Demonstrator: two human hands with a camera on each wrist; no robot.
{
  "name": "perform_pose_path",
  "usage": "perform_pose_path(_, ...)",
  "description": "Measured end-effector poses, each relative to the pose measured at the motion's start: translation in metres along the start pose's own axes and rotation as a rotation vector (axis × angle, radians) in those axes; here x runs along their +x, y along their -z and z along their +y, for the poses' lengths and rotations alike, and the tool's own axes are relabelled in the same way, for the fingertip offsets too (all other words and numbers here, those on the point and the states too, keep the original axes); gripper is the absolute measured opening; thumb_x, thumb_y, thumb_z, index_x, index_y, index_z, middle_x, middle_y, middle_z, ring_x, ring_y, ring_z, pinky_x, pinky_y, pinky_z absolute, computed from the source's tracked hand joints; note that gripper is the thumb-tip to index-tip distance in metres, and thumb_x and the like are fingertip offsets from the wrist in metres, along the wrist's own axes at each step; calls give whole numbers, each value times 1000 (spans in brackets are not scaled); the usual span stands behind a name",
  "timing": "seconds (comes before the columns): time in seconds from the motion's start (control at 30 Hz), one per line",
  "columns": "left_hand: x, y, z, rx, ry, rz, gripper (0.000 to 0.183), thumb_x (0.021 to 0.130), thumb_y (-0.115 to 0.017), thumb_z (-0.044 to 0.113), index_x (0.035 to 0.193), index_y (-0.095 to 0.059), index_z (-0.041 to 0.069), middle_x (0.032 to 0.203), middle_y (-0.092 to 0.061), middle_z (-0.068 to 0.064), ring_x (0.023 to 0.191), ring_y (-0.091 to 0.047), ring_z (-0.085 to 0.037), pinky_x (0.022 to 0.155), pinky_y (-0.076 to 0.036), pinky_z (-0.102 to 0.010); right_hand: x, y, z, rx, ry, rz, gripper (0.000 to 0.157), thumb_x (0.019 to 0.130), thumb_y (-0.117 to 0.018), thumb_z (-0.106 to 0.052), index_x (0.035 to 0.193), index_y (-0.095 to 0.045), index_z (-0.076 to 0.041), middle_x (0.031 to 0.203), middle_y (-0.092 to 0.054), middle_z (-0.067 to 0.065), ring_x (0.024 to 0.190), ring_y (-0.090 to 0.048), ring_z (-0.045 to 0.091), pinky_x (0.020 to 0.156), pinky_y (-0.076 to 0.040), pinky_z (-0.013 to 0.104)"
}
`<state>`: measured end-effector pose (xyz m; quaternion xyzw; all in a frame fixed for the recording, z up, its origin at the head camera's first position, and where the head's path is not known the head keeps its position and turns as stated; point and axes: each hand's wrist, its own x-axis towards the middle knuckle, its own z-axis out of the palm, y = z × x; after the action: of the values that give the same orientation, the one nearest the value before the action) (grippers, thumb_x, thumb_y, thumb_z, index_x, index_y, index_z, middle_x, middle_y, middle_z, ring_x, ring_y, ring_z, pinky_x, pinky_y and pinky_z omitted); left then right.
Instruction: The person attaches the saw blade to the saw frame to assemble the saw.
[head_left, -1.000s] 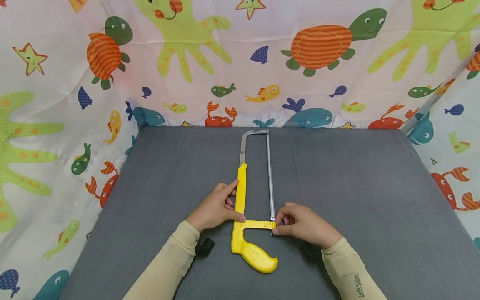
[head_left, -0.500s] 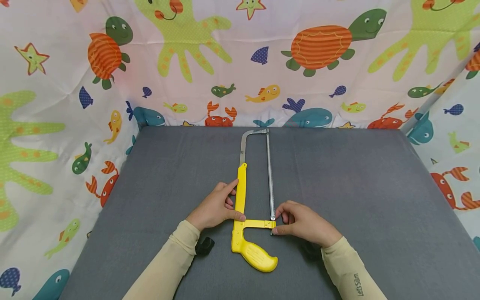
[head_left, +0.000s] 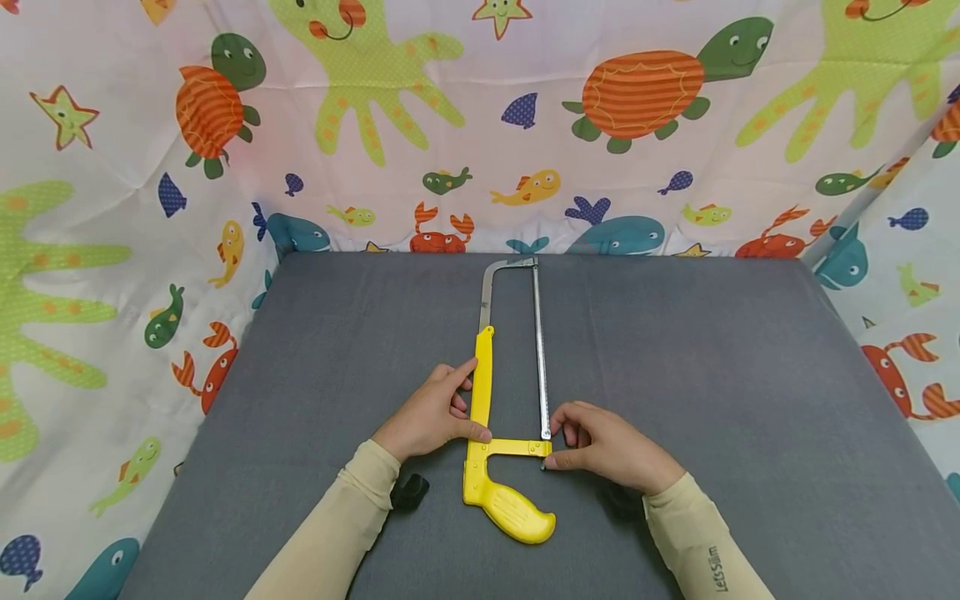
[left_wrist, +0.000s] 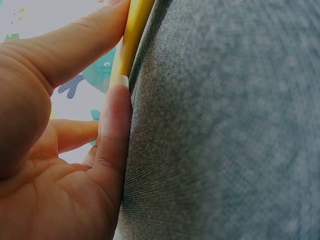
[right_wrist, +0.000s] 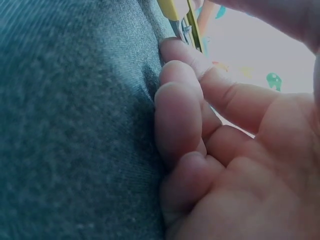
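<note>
A hacksaw lies flat on the grey cloth, its yellow handle (head_left: 519,512) toward me and its metal bow (head_left: 485,300) pointing away. The blade (head_left: 541,358) runs along the right side. My left hand (head_left: 433,417) holds the yellow frame (head_left: 482,379), thumb on its lower part and index finger against its left edge. With curled fingers, my right hand (head_left: 611,446) pinches the yellow corner (head_left: 545,450) at the blade's near end between thumb and index finger. In the right wrist view the hacksaw's yellow end (right_wrist: 169,7) shows at the top; the exact grip is partly hidden.
The grey cloth-covered table (head_left: 705,350) spreads out around the hacksaw. A patterned curtain (head_left: 480,125) with sea animals closes off the back and both sides. A small black object (head_left: 409,494) sits beside my left wrist.
</note>
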<state>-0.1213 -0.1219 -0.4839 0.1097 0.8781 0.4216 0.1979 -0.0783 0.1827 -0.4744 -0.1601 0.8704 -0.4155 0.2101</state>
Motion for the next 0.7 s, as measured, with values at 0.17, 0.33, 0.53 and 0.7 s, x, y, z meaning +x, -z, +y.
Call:
perform_pose_path(0.17, 0, 0, 0, -9, 3, -1, 121, 76, -102, 32, 173, -30, 23, 130, -52, -1, 95, -58, -14, 86, -53, -28, 0, 0, -1, -15, 1, 5, 37, 86, -93, -34, 108, -69, -17, 89, -56, 3, 71, -50, 11, 65, -43, 25)
perform_pose_path(0.33, 0, -1, 0, -5, 7, -3, 122, 75, -102, 33, 173, -30, 23, 130, -52, -1, 95, -58, -14, 86, -54, -29, -1, 1, -1, -32, -6, 14, 37, 85, -94, -36, 107, -70, -18, 88, -57, 2, 71, -50, 10, 64, -43, 25)
perform_pose_path(0.53, 1, 1, 1, 1, 7, -22, 119, 77, -101, 35, 172, -30, 23, 131, -52, 0, 97, -58, -14, 85, -54, -28, -2, 2, 1, -22, -8, 23, 31, 90, -89, -38, 108, -73, -19, 87, -58, -1, 72, -53, 10, 65, -44, 25)
perform_pose_path(0.7, -7, 1, 0, 81, 14, 23, 109, 83, -96, 39, 171, -34, 21, 132, -54, 0, 98, -57, -14, 80, -54, -30, -5, 0, 5, 18, -31, 14, 27, 96, -83, -39, 112, -76, -18, 88, -63, -1, 75, -57, 12, 68, -47, 26)
